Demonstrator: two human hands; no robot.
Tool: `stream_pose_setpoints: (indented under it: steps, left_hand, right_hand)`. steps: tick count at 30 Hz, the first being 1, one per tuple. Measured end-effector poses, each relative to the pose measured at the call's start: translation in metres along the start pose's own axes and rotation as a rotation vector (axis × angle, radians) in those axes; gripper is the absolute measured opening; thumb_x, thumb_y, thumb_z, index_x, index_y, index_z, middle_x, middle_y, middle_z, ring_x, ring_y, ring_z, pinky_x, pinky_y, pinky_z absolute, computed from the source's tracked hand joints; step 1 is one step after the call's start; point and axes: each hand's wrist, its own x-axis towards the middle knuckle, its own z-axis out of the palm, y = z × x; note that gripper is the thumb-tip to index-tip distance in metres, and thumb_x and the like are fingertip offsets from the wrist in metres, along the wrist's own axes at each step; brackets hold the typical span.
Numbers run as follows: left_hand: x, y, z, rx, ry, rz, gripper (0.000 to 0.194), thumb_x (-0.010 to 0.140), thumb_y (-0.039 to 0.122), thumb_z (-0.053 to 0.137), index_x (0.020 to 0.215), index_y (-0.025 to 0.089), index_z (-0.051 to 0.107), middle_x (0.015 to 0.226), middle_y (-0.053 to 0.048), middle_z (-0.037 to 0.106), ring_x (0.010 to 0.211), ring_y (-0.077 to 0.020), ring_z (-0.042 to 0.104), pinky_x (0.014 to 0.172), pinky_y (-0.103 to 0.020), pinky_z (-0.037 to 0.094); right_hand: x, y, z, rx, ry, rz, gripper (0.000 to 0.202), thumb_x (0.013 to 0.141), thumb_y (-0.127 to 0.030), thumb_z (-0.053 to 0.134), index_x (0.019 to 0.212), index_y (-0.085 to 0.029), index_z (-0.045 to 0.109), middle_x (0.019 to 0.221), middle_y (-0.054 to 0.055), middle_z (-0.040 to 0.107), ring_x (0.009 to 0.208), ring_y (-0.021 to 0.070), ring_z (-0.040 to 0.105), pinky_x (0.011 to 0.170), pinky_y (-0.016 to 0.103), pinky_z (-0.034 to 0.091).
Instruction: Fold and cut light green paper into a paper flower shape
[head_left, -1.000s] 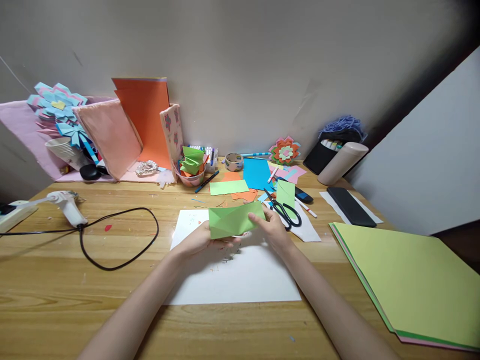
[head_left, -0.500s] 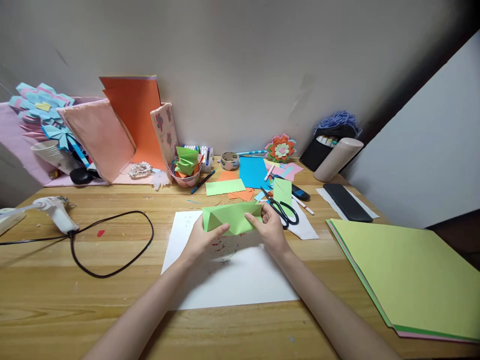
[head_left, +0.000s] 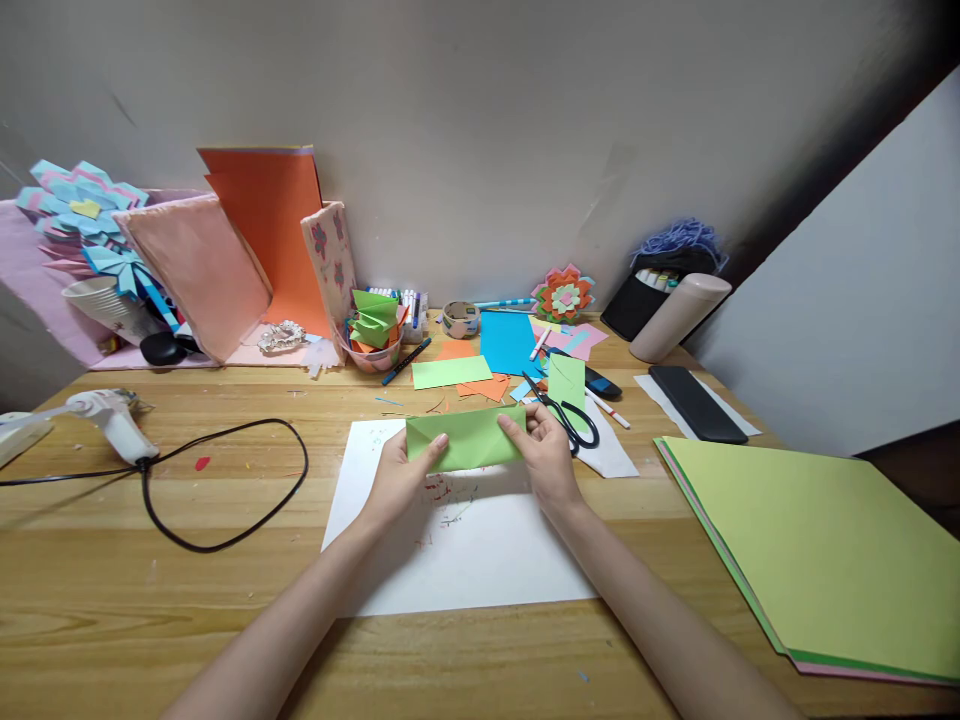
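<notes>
Since a second ago, my left hand (head_left: 399,470) has shifted so its thumb lies on the near face of the green paper (head_left: 474,445). I hold this sheet by its ends, the other one gripped in my right hand (head_left: 550,455), above the white paper (head_left: 487,565) on the counter (head_left: 465,665). Just beyond my right hand lie black-handled scissors (head_left: 553,404); well left of my left hand rests a white glue gun (head_left: 118,425).
</notes>
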Motion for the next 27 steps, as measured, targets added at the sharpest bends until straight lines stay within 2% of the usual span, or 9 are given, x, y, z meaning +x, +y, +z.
stream_pose_setpoints:
  steps: [4, 8, 15, 19, 27]
  left_hand:
    - [0.0006, 0.0002, -0.0005, 0.001, 0.005, -0.008, 0.039, 0.072, 0.043, 0.064, 0.1, 0.016, 0.063, 0.109, -0.008, 0.067, 0.101, -0.026, 0.06, 0.087, -0.036, 0.044]
    - [0.0011, 0.0009, -0.0014, 0.008, 0.011, -0.014, 0.04, 0.071, 0.044, 0.065, 0.099, 0.016, 0.063, 0.108, -0.009, 0.067, 0.101, -0.0266, 0.06, 0.086, -0.037, 0.044]
    - [0.0025, 0.0015, -0.002, 0.048, 0.036, -0.048, 0.04, 0.076, 0.049, 0.056, 0.096, 0.015, 0.063, 0.104, -0.008, 0.068, 0.096, -0.0257, 0.061, 0.079, -0.034, 0.046]
    - [0.0035, -0.0005, -0.0036, 0.077, 0.104, 0.045, 0.037, 0.076, 0.047, 0.058, 0.096, 0.016, 0.061, 0.102, -0.007, 0.067, 0.095, -0.0236, 0.06, 0.079, -0.032, 0.046]
    - [0.006, -0.005, -0.0072, 0.022, 0.076, 0.052, 0.035, 0.077, 0.047, 0.056, 0.097, 0.017, 0.058, 0.104, -0.008, 0.065, 0.096, -0.0232, 0.058, 0.077, -0.031, 0.046]
  right_hand:
    - [0.0025, -0.0008, -0.0022, 0.084, 0.015, 0.065, 0.04, 0.066, -0.039, 0.073, 0.087, -0.022, 0.044, 0.056, -0.008, 0.05, 0.051, 0.0103, 0.049, 0.052, 0.021, 0.039]
    - [0.0045, -0.0031, -0.0039, 0.112, -0.027, 0.109, 0.042, 0.065, -0.039, 0.073, 0.094, -0.022, 0.048, 0.055, -0.007, 0.056, 0.052, 0.0127, 0.055, 0.054, 0.023, 0.043]
    - [0.0051, -0.0038, -0.0044, 0.15, -0.015, 0.167, 0.039, 0.057, -0.037, 0.078, 0.082, -0.019, 0.054, 0.06, -0.002, 0.066, 0.054, 0.0148, 0.061, 0.056, 0.026, 0.047]
    - [0.0041, -0.0029, -0.0037, 0.122, -0.033, 0.152, 0.036, 0.059, -0.038, 0.077, 0.079, -0.019, 0.055, 0.056, -0.003, 0.064, 0.053, 0.0141, 0.06, 0.055, 0.025, 0.047]
    - [0.0055, -0.0022, -0.0043, 0.032, -0.066, 0.12, 0.03, 0.065, -0.041, 0.072, 0.074, -0.019, 0.054, 0.05, -0.005, 0.057, 0.045, 0.0101, 0.051, 0.046, 0.021, 0.04]
